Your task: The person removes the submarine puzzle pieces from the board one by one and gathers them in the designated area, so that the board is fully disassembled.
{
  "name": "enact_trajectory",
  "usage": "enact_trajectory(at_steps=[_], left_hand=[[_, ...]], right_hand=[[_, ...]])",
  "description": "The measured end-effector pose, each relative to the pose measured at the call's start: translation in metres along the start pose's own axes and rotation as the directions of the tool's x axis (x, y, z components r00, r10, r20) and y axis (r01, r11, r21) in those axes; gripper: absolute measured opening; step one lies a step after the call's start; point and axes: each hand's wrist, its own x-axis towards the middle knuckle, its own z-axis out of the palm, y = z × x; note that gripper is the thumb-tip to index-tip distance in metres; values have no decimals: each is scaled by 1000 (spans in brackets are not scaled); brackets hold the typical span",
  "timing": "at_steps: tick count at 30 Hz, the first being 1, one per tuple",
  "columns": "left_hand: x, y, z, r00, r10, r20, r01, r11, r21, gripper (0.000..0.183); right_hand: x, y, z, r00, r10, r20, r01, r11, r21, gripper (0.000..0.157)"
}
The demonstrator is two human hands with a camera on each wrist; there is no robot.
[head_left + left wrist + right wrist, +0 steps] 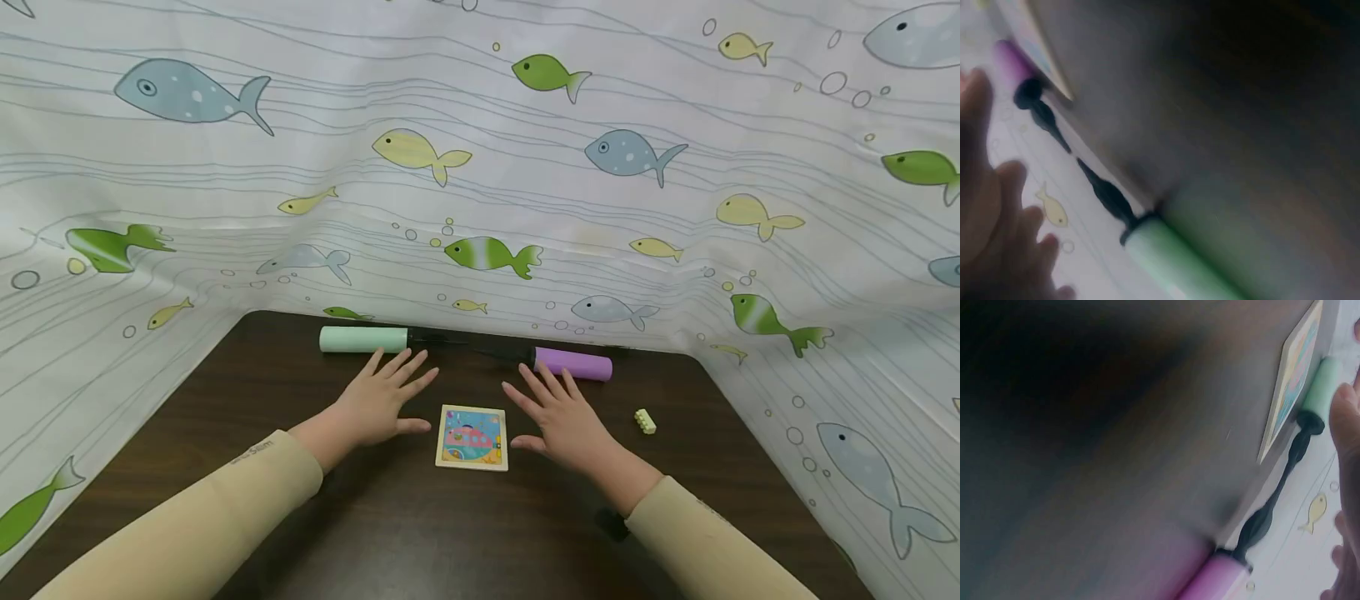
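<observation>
My left hand (378,407) is spread, its fingers straight, left of a square wooden-framed picture puzzle (471,438) showing a pink submarine. On the puzzle's right side my right hand (564,422) also spreads its fingers. Neither hand holds anything. Beyond the left fingertips lies a mint-green balloon pump (363,339) with a black tapered nozzle. A purple balloon pump (573,364) lies behind the right fingers, which partly cover it in the head view. The two nozzles point toward each other. Each wrist view shows part of its hand, blurred, at the edge.
A small pale-yellow toy brick (645,422) lies right of the right hand on the dark wooden table (420,533). A white curtain (480,100) printed with fish hangs along the back and sides. Beneath the right wrist is a dark spot, hard to make out.
</observation>
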Motion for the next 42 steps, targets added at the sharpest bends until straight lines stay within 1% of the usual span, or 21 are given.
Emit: enact_trajectory(at_steps=[3, 5, 7, 9, 12, 16, 19, 24, 28, 36, 42], left_hand=[[10, 8, 4, 997, -21, 77, 30, 993, -118, 82], [17, 13, 7, 993, -41, 110, 62, 978, -198, 78], [24, 18, 8, 990, -70, 122, 102, 955, -280, 70], [31, 23, 10, 985, -107, 132, 146, 929, -341, 61], [38, 28, 11, 977, -153, 151, 202, 896, -395, 49], [45, 33, 10, 969, -186, 163, 239, 877, -416, 38], [47, 34, 10, 963, -209, 173, 265, 861, -434, 34], [49, 34, 13, 950, -238, 202, 307, 827, -470, 31], [51, 32, 17, 944, -247, 218, 325, 810, -489, 31], [54, 31, 20, 936, -256, 242, 347, 789, -507, 27], [57, 33, 22, 928, -270, 255, 366, 779, -508, 25]], right_hand=[[6, -11, 3, 996, -5, 85, 2, 999, 40, 81], [9, -18, 5, 990, -10, 140, -1, 997, 76, 81], [13, -25, 6, 982, -19, 187, -4, 993, 121, 81], [17, -31, 6, 975, -37, 218, -1, 985, 172, 81], [22, -39, 7, 961, -58, 270, -5, 974, 226, 80], [26, -43, 8, 943, -74, 325, -22, 960, 280, 78], [27, -45, 9, 934, -89, 345, -31, 945, 326, 77], [28, -46, 10, 920, -115, 375, -35, 929, 369, 76], [29, -47, 9, 909, -120, 400, -42, 927, 373, 75], [29, -48, 11, 906, -111, 409, -48, 932, 360, 75], [29, -48, 11, 906, -116, 408, -48, 927, 372, 72]])
